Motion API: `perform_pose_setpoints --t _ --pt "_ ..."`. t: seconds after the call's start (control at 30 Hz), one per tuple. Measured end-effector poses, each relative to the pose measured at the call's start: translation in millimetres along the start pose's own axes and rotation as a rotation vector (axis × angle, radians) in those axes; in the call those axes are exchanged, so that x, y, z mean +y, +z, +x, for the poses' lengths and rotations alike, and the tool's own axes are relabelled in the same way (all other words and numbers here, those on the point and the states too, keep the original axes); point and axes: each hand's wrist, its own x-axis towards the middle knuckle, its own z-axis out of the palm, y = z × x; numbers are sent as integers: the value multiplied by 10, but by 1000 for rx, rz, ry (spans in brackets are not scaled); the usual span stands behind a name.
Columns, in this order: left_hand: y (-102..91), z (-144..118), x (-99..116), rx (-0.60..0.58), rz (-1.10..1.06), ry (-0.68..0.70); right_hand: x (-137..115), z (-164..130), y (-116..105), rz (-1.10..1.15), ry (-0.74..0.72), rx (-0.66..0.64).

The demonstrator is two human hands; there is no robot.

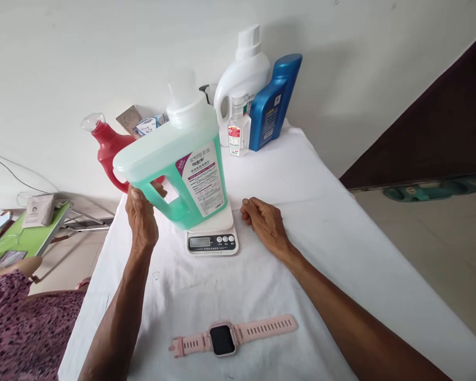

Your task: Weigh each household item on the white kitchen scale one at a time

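Note:
A large translucent jug of green liquid detergent (170, 159) is at the white digital kitchen scale (213, 241), leaning slightly and overlapping its platform. My left hand (140, 217) grips the jug's handle at its left end, with the fingers partly hidden behind it. Whether the jug's full weight rests on the scale, I cannot tell. My right hand (264, 222) lies on the white cloth just right of the scale, fingers curled in and thumb on top; nothing shows in it. Nearer to me, a pink smartwatch (222, 339) is stretched out flat on the cloth.
Behind the jug stand a red bottle (113, 148), small boxes (146, 125), a white detergent bottle (244, 74), a clear bottle (238, 129) and a blue bottle (272, 111) near the wall. At left are a green folding table (51, 233) and part of another person in patterned clothing (35, 323).

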Motion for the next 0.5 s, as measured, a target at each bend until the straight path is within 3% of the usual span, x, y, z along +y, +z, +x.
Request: perform_pose_setpoints --t 0.13,0.27,0.5 --pt "266 -17 279 -26 -76 37 25 16 1 1 -8 0" --pt "435 51 416 105 -136 40 61 27 -3 7 -36 -11" --pt "730 621 589 132 -232 97 104 38 0 32 -35 -27"
